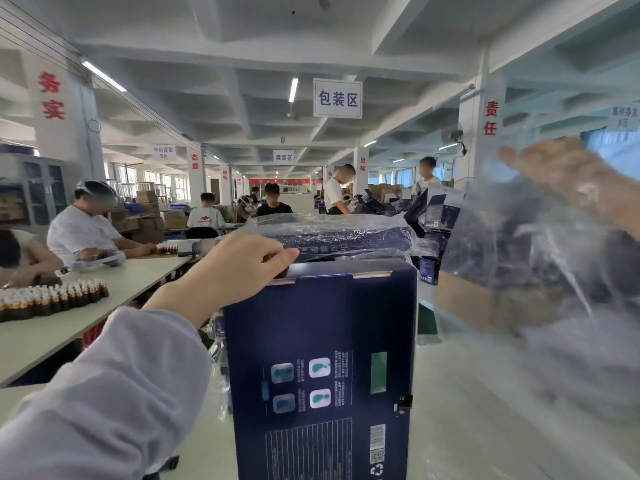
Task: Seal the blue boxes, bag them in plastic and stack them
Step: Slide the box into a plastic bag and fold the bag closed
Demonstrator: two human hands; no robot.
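A dark blue box (322, 368) stands upright on the table right in front of me, its printed back facing me. My left hand (239, 268) grips its top left edge. Behind it lies a stack of blue boxes wrapped in clear plastic (332, 235). My right hand (568, 174) is raised at the upper right, holding up a clear plastic bag (540, 282) that hangs blurred beside the box; the hand is seen through the film.
A long white table (114, 299) at the left carries rows of small brown bottles (52, 301), with seated persons working at it. More blue boxes (440, 209) are piled behind at the right. Other persons stand and sit among cardboard cartons farther back.
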